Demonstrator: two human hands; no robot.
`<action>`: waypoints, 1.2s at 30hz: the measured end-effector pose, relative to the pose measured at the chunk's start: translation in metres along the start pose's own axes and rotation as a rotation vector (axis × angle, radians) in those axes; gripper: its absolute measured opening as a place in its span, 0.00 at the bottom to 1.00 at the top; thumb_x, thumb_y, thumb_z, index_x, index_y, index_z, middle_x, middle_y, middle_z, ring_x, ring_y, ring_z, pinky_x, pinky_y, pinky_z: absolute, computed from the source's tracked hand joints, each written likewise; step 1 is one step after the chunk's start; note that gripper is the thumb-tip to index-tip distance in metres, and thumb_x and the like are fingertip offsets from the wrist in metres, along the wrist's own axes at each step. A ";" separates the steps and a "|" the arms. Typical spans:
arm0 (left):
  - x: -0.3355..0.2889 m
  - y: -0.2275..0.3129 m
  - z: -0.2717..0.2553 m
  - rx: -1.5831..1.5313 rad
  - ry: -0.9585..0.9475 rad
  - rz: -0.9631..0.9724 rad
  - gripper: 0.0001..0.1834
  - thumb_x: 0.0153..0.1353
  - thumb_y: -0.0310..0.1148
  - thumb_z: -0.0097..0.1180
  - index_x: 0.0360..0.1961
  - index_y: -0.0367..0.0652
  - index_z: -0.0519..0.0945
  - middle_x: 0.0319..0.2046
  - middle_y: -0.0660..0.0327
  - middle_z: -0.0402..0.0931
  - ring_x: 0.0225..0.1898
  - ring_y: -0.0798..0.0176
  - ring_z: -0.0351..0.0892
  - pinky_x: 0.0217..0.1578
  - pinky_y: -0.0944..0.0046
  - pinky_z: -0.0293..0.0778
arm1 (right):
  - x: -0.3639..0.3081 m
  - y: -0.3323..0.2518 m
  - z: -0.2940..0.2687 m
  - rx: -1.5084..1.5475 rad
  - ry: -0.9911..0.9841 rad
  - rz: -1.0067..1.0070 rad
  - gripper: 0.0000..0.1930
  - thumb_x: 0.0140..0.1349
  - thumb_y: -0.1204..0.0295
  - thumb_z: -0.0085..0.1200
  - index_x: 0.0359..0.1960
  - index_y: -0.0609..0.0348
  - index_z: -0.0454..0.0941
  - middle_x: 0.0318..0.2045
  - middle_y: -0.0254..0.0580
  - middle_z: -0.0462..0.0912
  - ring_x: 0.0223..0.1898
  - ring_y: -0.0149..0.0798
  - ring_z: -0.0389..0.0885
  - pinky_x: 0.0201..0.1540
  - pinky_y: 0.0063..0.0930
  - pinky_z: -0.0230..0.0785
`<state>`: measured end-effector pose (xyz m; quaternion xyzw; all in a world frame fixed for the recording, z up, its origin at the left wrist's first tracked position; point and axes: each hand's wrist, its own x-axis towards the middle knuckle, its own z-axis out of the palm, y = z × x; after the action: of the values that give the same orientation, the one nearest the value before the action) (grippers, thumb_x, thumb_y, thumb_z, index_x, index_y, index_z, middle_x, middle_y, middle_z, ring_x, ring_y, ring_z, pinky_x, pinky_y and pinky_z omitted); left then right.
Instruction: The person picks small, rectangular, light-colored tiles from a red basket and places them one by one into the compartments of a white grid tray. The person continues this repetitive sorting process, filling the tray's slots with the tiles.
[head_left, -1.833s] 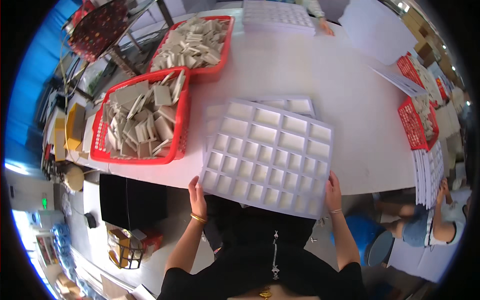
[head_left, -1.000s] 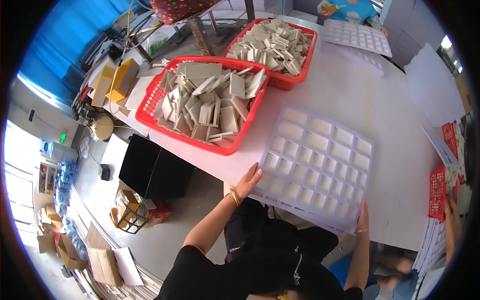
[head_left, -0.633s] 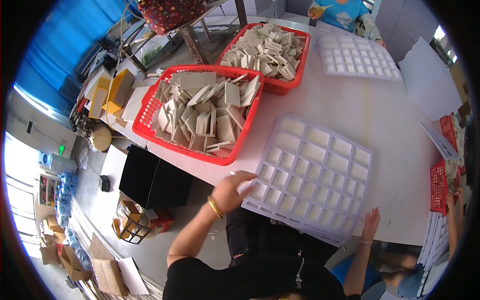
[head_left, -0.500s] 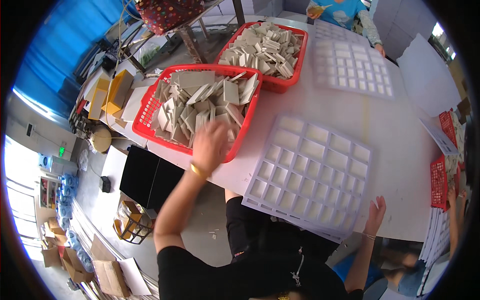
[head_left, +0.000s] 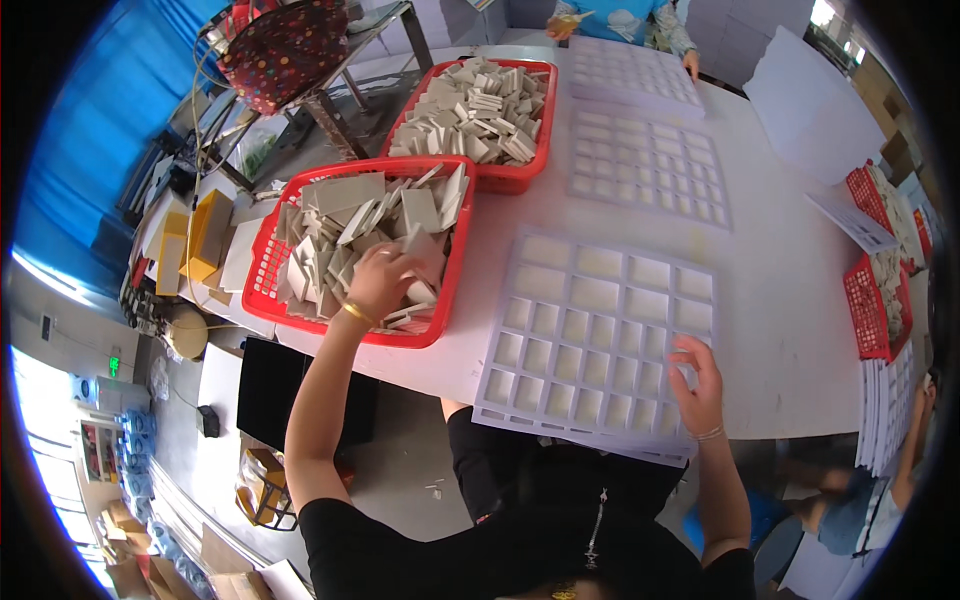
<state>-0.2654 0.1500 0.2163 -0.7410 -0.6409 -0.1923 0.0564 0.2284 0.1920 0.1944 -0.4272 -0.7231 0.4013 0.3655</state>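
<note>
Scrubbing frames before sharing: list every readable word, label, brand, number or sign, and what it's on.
Readable text: none.
Green lit sign on the far left: too small to read.
White compartment tray: no text visible.
Near red basket: no text visible.
Flat pale pieces in it: no text visible.

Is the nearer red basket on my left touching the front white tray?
Apart: the head view shows a strip of white tabletop between basket and tray.

Black short-sleeved top, silvery front ornament, gold bangle – left wrist, pale bracelet – right
</note>
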 end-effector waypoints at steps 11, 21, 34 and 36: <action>-0.004 0.120 -0.035 -0.192 0.311 0.192 0.10 0.49 0.20 0.61 0.34 0.43 0.80 0.32 0.56 0.78 0.32 0.52 0.79 0.30 0.61 0.74 | 0.056 -0.056 0.100 0.510 -0.226 -0.079 0.34 0.60 0.71 0.58 0.65 0.56 0.55 0.55 0.47 0.71 0.42 0.32 0.80 0.37 0.23 0.72; 0.050 0.178 0.082 -0.662 0.149 -0.066 0.07 0.48 0.25 0.63 0.30 0.42 0.81 0.31 0.59 0.79 0.26 0.59 0.76 0.30 0.62 0.73 | 0.098 0.005 0.069 0.510 0.220 -0.009 0.10 0.64 0.69 0.54 0.44 0.60 0.74 0.34 0.31 0.77 0.33 0.19 0.74 0.34 0.17 0.69; 0.106 0.158 0.195 -0.783 -0.127 -0.472 0.06 0.54 0.30 0.61 0.33 0.41 0.82 0.21 0.66 0.78 0.19 0.75 0.69 0.21 0.71 0.67 | 0.084 0.057 -0.020 0.351 0.338 0.198 0.12 0.65 0.69 0.53 0.45 0.63 0.74 0.38 0.32 0.78 0.34 0.20 0.74 0.36 0.16 0.68; 0.107 0.158 0.199 -0.747 -0.202 -0.472 0.06 0.54 0.30 0.61 0.33 0.41 0.82 0.21 0.65 0.78 0.19 0.74 0.71 0.21 0.70 0.68 | 0.091 0.059 -0.017 0.353 0.321 0.219 0.12 0.64 0.69 0.54 0.45 0.63 0.75 0.38 0.32 0.78 0.33 0.19 0.73 0.35 0.15 0.67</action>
<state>-0.0586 0.2880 0.0978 -0.5591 -0.6813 -0.3447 -0.3232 0.2287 0.2980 0.1661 -0.4907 -0.5241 0.4857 0.4987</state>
